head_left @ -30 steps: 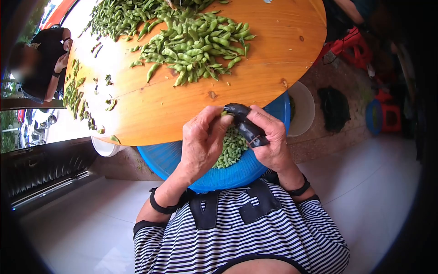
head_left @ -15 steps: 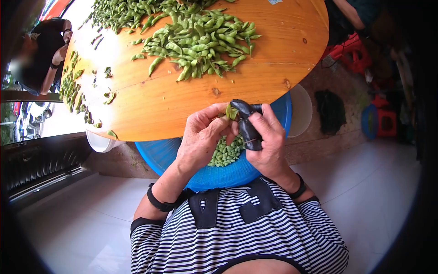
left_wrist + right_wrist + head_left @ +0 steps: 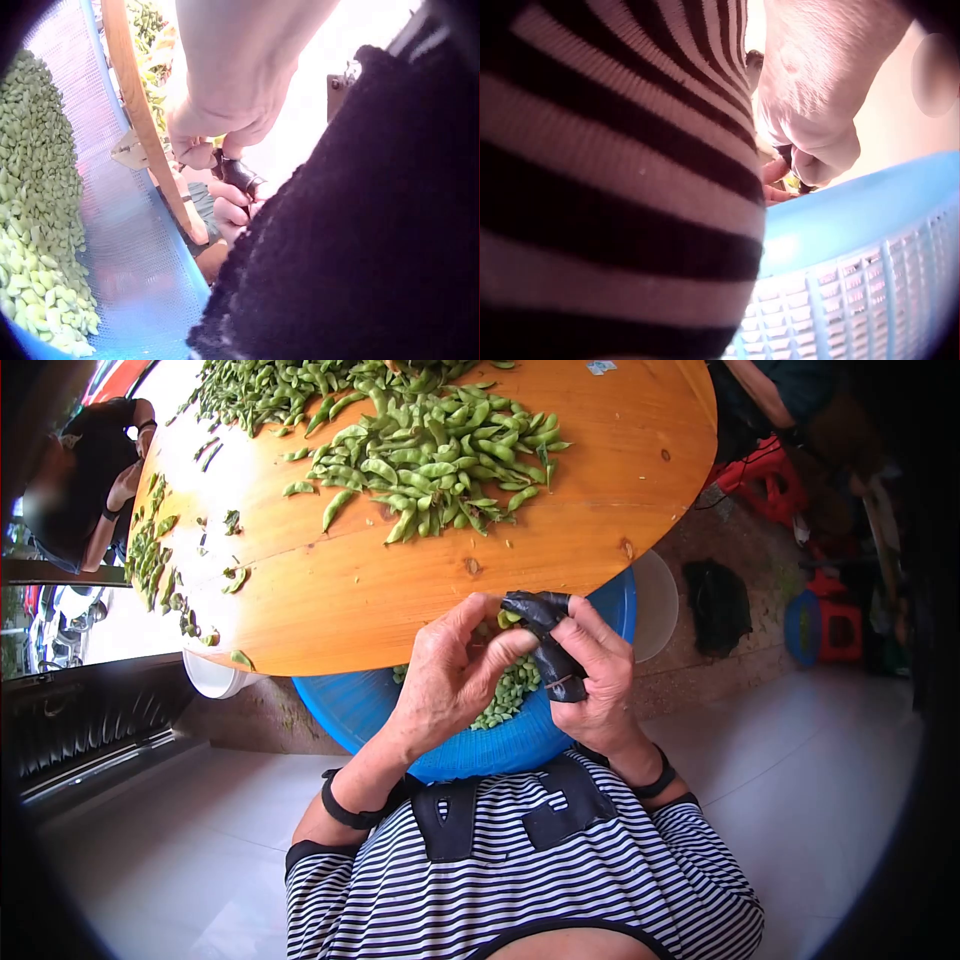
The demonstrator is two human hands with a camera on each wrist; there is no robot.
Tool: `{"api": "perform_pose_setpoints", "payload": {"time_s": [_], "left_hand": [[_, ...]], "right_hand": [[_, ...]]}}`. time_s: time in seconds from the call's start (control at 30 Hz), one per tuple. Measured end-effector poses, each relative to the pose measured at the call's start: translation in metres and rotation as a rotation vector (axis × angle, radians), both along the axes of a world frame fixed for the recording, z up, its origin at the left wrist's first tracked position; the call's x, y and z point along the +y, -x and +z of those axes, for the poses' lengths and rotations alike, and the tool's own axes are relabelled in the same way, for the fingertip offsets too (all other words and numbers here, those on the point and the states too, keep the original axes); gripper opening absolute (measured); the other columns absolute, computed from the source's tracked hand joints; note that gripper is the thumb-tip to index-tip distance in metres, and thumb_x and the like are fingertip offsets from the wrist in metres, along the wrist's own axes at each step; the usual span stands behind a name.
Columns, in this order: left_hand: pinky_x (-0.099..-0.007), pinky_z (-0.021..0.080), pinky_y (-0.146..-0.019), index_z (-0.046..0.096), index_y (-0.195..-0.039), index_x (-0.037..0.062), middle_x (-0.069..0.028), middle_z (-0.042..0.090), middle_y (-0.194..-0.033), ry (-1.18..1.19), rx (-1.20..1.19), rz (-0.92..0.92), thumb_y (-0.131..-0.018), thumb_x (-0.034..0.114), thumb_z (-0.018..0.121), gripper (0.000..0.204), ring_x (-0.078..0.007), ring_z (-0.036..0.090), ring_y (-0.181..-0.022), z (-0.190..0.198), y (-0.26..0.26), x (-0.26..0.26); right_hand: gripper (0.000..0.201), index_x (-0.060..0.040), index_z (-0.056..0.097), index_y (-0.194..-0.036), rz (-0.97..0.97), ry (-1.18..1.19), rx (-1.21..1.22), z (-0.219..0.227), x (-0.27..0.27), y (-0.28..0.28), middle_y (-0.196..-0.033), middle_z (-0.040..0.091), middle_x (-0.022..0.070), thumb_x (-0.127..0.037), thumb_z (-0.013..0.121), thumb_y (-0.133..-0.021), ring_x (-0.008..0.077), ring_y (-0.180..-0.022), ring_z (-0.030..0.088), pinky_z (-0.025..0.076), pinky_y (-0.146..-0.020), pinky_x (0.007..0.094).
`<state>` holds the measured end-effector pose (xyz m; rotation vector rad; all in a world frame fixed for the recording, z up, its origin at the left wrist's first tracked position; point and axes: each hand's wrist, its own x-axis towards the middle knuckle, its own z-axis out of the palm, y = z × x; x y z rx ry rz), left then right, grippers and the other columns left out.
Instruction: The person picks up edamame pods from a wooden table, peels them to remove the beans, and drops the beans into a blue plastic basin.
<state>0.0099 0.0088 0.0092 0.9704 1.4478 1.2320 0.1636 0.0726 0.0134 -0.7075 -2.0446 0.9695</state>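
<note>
Over a blue basket [image 3: 340,705] of shelled green beans [image 3: 510,695], both hands meet at a green bean pod [image 3: 508,618]. My left hand [image 3: 445,680] pinches the pod between thumb and fingers. Black coverings [image 3: 560,665] wrap the thumb and forefinger of my right hand [image 3: 605,675], one with a band round it. Those covered tips close on the pod from the other side. In the left wrist view the beans [image 3: 37,202] lie deep along the mesh wall. The right wrist view shows the basket's rim [image 3: 855,202] just below the hands; fingers partly hide the pod.
On the round wooden table [image 3: 400,600] lies a heap of bean pods [image 3: 430,460], with scattered pods [image 3: 150,550] at left. White buckets [image 3: 655,605] stand under the table edge. A black bag [image 3: 717,605] and red stools [image 3: 765,485] are at right. Another person [image 3: 80,485] sits at left.
The pod, showing more half a second ago, is now mostly covered by the fingers. The left thumb has pushed right, toward the black-covered fingers.
</note>
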Motion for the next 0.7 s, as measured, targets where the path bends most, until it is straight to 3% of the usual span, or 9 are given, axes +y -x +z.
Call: {"api": "perform_pose_setpoints", "payload": {"time_s": [0.07, 0.1, 0.13, 0.2, 0.27, 0.37, 0.43, 0.53, 0.7], "left_hand": [[-0.0171, 0.035, -0.055, 0.058, -0.096, 0.0016, 0.0062, 0.052, -0.074, -0.045, -0.063, -0.023, -0.093, 0.017, 0.063, 0.016, -0.0011, 0.043, -0.065, 0.002, 0.001, -0.001], [-0.0217, 0.031, -0.050, 0.058, -0.094, -0.0008, 0.0039, 0.042, -0.065, 0.049, 0.009, -0.024, -0.092, 0.018, 0.063, 0.020, -0.0039, 0.035, -0.060, -0.004, 0.008, -0.002], [-0.0217, 0.031, -0.050, 0.058, -0.094, -0.0008, 0.0039, 0.042, -0.065, 0.051, 0.008, -0.025, -0.092, 0.018, 0.063, 0.020, -0.0039, 0.035, -0.060, -0.004, 0.008, -0.003], [-0.0209, 0.030, -0.052, 0.057, -0.092, 0.0005, 0.0065, 0.040, -0.069, 0.004, -0.189, -0.045, -0.095, 0.021, 0.060, 0.021, -0.0035, 0.034, -0.061, -0.002, 0.009, -0.002], [-0.0201, 0.031, -0.053, 0.057, -0.091, 0.0014, 0.0081, 0.042, -0.069, 0.014, -0.229, -0.091, -0.097, 0.024, 0.055, 0.023, -0.0029, 0.035, -0.062, 0.010, 0.011, 0.001], [-0.0197, 0.031, -0.051, 0.059, -0.090, 0.0040, 0.0076, 0.045, -0.067, 0.064, -0.289, -0.077, -0.098, 0.026, 0.054, 0.024, -0.0027, 0.037, -0.059, 0.011, 0.011, 0.004], [-0.0188, 0.026, -0.046, 0.062, -0.099, 0.0049, 0.0025, 0.052, -0.069, 0.152, -0.600, -0.064, -0.098, 0.021, 0.054, 0.018, -0.0041, 0.039, -0.054, 0.002, 0.014, 0.004], [-0.0195, 0.025, -0.045, 0.058, -0.089, 0.0084, 0.0050, 0.049, -0.066, 0.182, -0.627, -0.015, -0.099, 0.028, 0.051, 0.023, -0.0027, 0.037, -0.051, 0.003, 0.006, 0.007], [-0.0187, 0.025, -0.045, 0.057, -0.094, 0.0066, 0.0051, 0.047, -0.066, 0.192, -0.618, -0.004, -0.099, 0.027, 0.050, 0.022, -0.0025, 0.034, -0.050, -0.003, -0.004, 0.005]], "right_hand": [[0.037, 0.0055, 0.060, -0.104, 0.007, 0.006, 0.004, -0.001, 0.003, -0.002, -0.089, 0.054, 0.0164, 0.010, 0.053, -0.068, 0.0315, -0.071, 0.057, 0.049, -0.066, 0.0323], [0.037, 0.0054, 0.060, -0.104, 0.062, 0.133, -0.004, 0.001, 0.006, -0.003, -0.087, 0.053, 0.0148, 0.009, 0.054, -0.068, 0.0281, -0.071, 0.057, 0.048, -0.065, 0.0312], [0.037, 0.0052, 0.060, -0.105, 0.117, 0.260, -0.012, 0.004, 0.008, -0.004, -0.084, 0.053, 0.0133, 0.009, 0.055, -0.068, 0.0248, -0.070, 0.057, 0.048, -0.064, 0.0302], [0.035, 0.0024, 0.061, -0.115, 0.260, 1.059, 0.321, 0.001, 0.010, -0.010, -0.066, 0.047, -0.0002, 0.001, 0.047, -0.082, 0.0056, -0.055, 0.041, 0.032, -0.046, 0.0203], [0.037, 0.0026, 0.059, -0.119, 0.427, 1.272, 0.634, -0.018, 0.016, -0.012, -0.060, 0.040, -0.0040, 0.000, 0.042, -0.086, 0.0031, -0.051, 0.033, 0.024, -0.043, 0.0171], [0.039, 0.0043, 0.058, -0.119, 0.418, 1.482, 0.685, -0.021, 0.022, -0.015, -0.060, 0.038, -0.0044, 0.001, 0.042, -0.083, 0.0032, -0.051, 0.032, 0.024, -0.042, 0.0169], [0.040, 0.0042, 0.058, -0.119, 0.426, 1.465, 0.669, -0.018, 0.023, -0.014, -0.060, 0.038, -0.0043, 0.002, 0.042, -0.083, 0.0034, -0.051, 0.032, 0.025, -0.042, 0.0170], [0.041, 0.0043, 0.058, -0.118, 0.381, 1.347, 0.615, -0.018, 0.020, -0.015, -0.060, 0.039, -0.0039, 0.004, 0.040, -0.082, 0.0037, -0.051, 0.033, 0.026, -0.042, 0.0175], [0.039, 0.0060, 0.059, -0.112, 0.185, 0.971, 0.380, -0.016, 0.009, -0.015, -0.061, 0.045, -0.0024, 0.007, 0.038, -0.080, 0.0028, -0.049, 0.037, 0.031, -0.043, 0.0184]]}}
